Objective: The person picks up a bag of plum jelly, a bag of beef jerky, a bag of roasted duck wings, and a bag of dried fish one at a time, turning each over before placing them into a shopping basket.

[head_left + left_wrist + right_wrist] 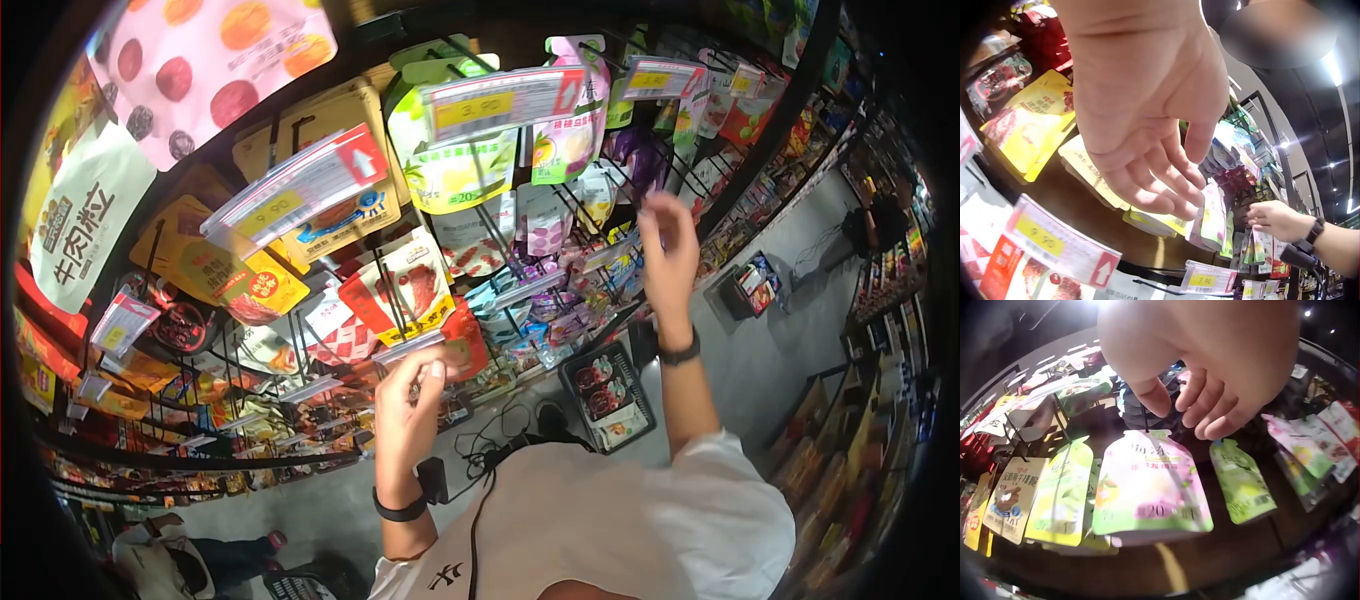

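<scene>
My left hand (408, 400), its fingers loosely bent and holding nothing, is in front of the rack's lower rows, below a red-and-white snack bag (395, 290). The left wrist view puts a yellow snack pouch (1035, 128) beside that hand. My right hand (670, 245) is raised farther along the rack, fingers slightly bent around nothing. From the right wrist, a pink-and-green jelly pouch (1154, 484) hangs below the fingertips (1213, 428), with a green pouch (1244, 484) to its right and a yellow-green pouch (1060, 494) to its left.
Price tags (295, 190) on metal hooks jut out from the rack. On the floor stands a black basket (605, 395) holding packaged food, with cables beside it. Another dark box (750, 285) is in the aisle. A person (165, 560) is at the lower left; more shelves (840, 430) line the right.
</scene>
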{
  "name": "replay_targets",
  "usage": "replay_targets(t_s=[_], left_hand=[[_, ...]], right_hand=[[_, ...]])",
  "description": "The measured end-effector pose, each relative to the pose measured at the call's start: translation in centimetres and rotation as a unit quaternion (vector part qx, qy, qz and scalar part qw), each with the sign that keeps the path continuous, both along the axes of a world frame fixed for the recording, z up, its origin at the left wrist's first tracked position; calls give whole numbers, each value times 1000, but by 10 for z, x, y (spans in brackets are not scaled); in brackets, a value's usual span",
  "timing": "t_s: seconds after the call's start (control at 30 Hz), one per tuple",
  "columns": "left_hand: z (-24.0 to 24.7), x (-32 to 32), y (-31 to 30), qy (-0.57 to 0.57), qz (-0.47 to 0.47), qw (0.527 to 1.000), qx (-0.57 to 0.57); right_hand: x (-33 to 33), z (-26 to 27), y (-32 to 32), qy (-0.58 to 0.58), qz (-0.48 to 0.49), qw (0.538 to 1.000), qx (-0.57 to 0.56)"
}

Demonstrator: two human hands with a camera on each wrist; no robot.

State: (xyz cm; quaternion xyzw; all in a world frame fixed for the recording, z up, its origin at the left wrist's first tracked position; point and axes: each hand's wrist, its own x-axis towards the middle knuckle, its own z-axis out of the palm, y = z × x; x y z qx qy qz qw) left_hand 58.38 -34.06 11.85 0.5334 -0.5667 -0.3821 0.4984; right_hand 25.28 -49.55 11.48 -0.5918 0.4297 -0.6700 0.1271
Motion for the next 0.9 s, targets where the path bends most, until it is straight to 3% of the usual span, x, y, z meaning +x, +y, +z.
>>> replay_targets(t_s=[0.13, 0.3, 0.53, 0.9], left_hand=[[-36, 17, 11, 4, -63, 998, 30], [-61, -3, 24, -14, -148, 987, 59], [-60, -72, 36, -43, -261, 958, 111], [-97, -226, 73, -108, -368, 918, 104]], right_hand=[[-41, -111, 86, -25, -1, 980, 200], [-92, -148, 177, -67, -73, 941, 323], [-149, -137, 237, -66, -140, 947, 282], [-291, -122, 373, -21, -209, 902, 378]])
